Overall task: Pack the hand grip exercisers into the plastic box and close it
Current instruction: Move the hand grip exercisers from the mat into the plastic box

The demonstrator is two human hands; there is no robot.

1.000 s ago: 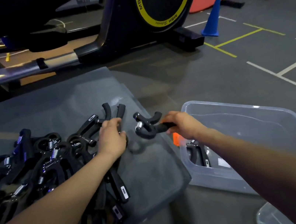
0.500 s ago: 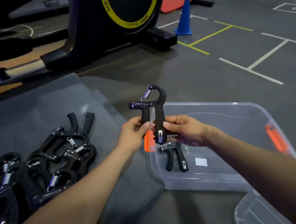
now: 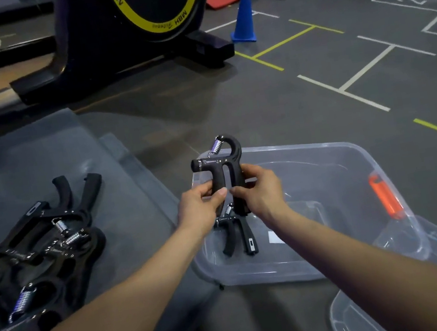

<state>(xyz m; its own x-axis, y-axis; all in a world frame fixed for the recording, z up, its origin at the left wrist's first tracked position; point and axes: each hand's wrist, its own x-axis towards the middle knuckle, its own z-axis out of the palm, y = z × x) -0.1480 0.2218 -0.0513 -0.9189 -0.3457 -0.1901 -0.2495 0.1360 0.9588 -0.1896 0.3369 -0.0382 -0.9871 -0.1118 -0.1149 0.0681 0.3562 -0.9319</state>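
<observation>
A matte black hand grip exerciser [image 3: 222, 169] with a coiled steel spring stands upright between both hands, above the clear plastic box [image 3: 336, 175]. The left hand [image 3: 199, 207] pinches one handle, the right hand [image 3: 261, 191] curls round the other. Below them a second exerciser [image 3: 236, 234] lies inside the box. Left of the hands, a heap of exercisers [image 3: 35, 265] sits on a grey mat [image 3: 26, 167]; beyond, dark lined floor and a blue cone [image 3: 243, 15].
</observation>
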